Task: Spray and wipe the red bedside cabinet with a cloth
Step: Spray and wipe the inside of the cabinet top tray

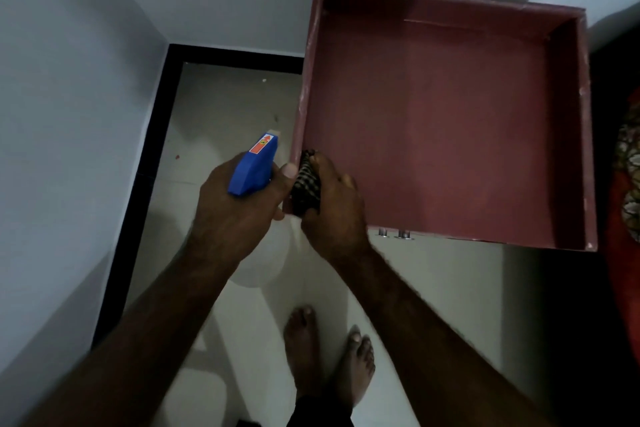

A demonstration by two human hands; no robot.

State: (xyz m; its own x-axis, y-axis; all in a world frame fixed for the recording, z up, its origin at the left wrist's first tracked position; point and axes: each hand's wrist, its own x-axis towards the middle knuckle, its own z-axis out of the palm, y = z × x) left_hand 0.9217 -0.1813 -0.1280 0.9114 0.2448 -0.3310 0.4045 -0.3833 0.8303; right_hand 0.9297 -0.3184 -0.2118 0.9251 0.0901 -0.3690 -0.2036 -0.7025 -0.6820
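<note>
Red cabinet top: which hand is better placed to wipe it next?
Right, probably. The right hand grips the dark checked cloth at the near-left corner of the red rimmed cabinet top; the left hand holds the blue-headed spray bottle beside it.

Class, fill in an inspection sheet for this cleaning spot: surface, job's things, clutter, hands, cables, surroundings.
Surface: cabinet, red top, raised rim, paint chipped.
Job's things: bottle with blue head; checked cloth at the cabinet's near-left corner.
Clutter: nothing seen.
Hands: left hand grips the bottle; right hand grips the cloth.
Cables: nothing seen.
Surroundings: tiled floor, black skirting, white walls, bare feet, patterned bedding at right.
</note>
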